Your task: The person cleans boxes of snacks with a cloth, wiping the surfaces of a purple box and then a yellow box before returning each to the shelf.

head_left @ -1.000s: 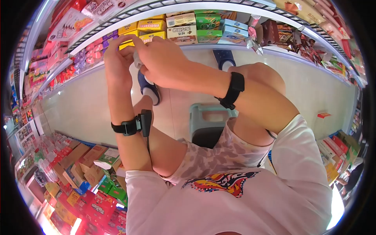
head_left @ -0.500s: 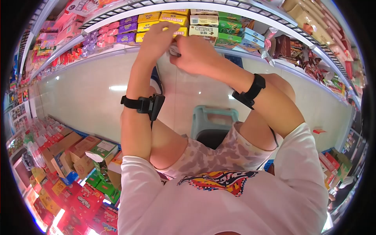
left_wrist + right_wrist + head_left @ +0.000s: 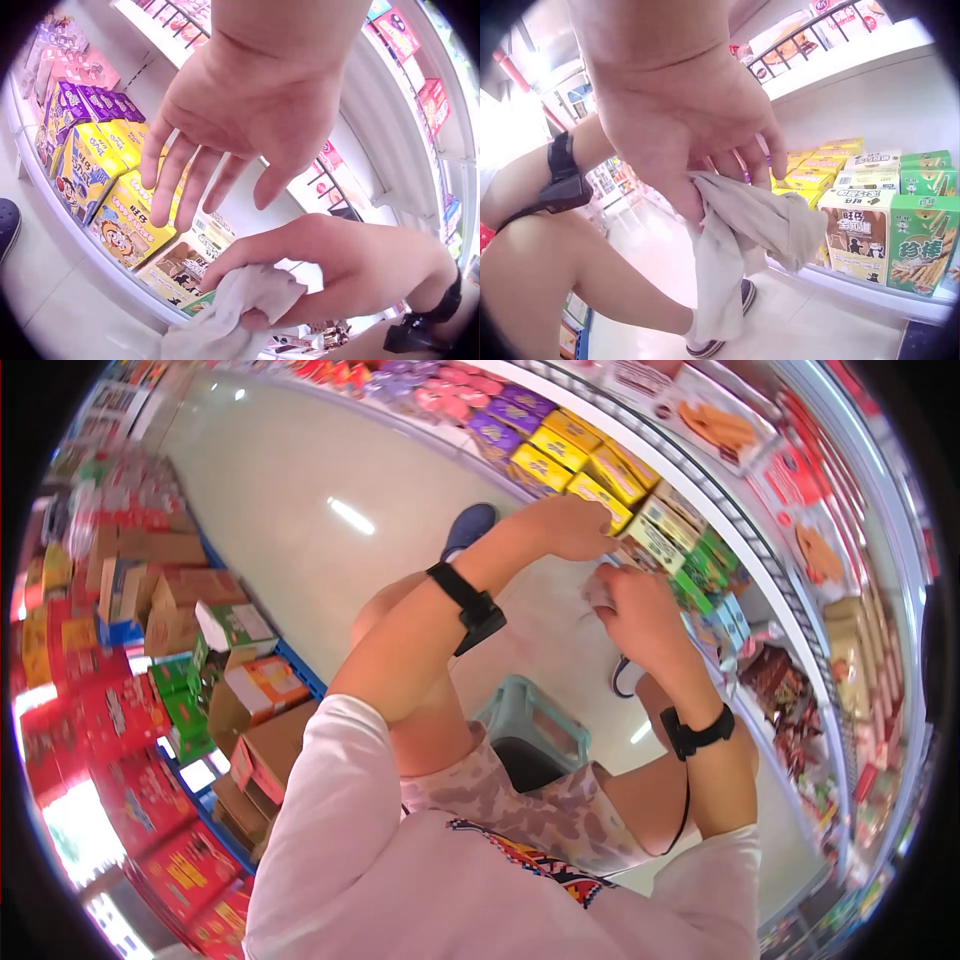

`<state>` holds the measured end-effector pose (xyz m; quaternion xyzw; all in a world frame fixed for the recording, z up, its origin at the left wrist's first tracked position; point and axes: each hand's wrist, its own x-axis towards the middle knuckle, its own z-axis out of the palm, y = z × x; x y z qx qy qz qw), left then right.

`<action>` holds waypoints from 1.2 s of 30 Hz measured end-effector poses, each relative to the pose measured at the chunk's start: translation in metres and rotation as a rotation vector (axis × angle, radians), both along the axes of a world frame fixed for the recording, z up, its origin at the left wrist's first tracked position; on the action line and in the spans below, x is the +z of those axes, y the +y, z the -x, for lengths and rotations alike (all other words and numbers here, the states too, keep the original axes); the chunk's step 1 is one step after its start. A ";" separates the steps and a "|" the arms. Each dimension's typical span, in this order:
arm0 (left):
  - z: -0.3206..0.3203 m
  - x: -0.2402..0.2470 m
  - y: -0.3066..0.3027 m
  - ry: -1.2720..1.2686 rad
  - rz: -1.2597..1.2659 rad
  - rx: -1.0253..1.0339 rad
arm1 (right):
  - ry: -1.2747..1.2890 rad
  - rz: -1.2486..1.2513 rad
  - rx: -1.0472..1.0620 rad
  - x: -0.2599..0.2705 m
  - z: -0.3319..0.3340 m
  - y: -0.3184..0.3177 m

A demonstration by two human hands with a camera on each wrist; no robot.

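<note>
My right hand [image 3: 648, 612] pinches a crumpled, whitish cloth [image 3: 761, 214] between thumb and fingers. In the right wrist view the cloth hangs down in loose folds in front of the shelf. My left hand [image 3: 255, 112] is held out with its fingers spread and slightly bent, nothing in them. It hovers near yellow snack boxes [image 3: 135, 217] on the low shelf, just above the right hand in the left wrist view. A cream-and-brown box [image 3: 859, 232] and a green box [image 3: 924, 244] stand beside the yellow ones.
Purple boxes [image 3: 90, 105] and pink packs [image 3: 455, 395] continue along the shelf. A black wire rail [image 3: 700, 490] edges the shelf above. Below me is a grey-green stool [image 3: 540, 720]. Cardboard cartons [image 3: 190, 600] and red boxes [image 3: 130, 720] stack up behind on the left.
The head view has turned, so the shelf now runs diagonally on the right. My hands, earlier close together at the cloth, have come apart; the cloth stays in the right hand.
</note>
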<state>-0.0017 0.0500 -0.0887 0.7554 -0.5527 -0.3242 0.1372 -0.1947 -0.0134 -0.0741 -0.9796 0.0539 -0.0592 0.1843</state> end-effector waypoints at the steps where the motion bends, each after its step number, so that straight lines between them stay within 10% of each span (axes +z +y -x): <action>1: -0.002 0.002 0.000 -0.006 -0.020 0.005 | 0.033 -0.174 -0.110 0.007 -0.003 0.001; 9: -0.009 0.001 -0.002 0.196 -0.101 -0.142 | 0.115 -0.617 -0.298 0.033 -0.016 -0.002; 11: -0.006 0.017 -0.001 0.629 -0.211 0.161 | -0.060 -0.619 -0.337 0.010 -0.017 -0.012; 16: 0.010 0.020 0.001 0.742 -0.154 0.358 | -0.037 -0.892 -0.522 -0.002 -0.023 -0.031; 19: 0.034 0.014 0.001 1.223 -0.017 0.545 | -0.167 -1.459 -0.757 0.001 -0.030 -0.024; 24: 0.050 -0.016 -0.019 1.217 0.139 0.836 | -0.019 -1.328 -0.793 -0.023 -0.034 -0.052; 26: 0.043 -0.033 -0.028 0.771 0.118 0.657 | 0.001 -1.338 -0.781 -0.030 -0.039 -0.067; 28: 0.046 -0.018 -0.019 0.976 0.027 0.724 | 0.090 -1.230 -0.791 -0.039 -0.040 -0.085; 30: 0.052 -0.030 -0.020 0.630 0.017 0.346 | 0.181 -0.934 -0.887 -0.039 -0.051 -0.089; 36: 0.082 -0.013 -0.021 0.508 0.105 0.205 | -0.022 -0.473 -0.821 -0.113 -0.060 -0.139</action>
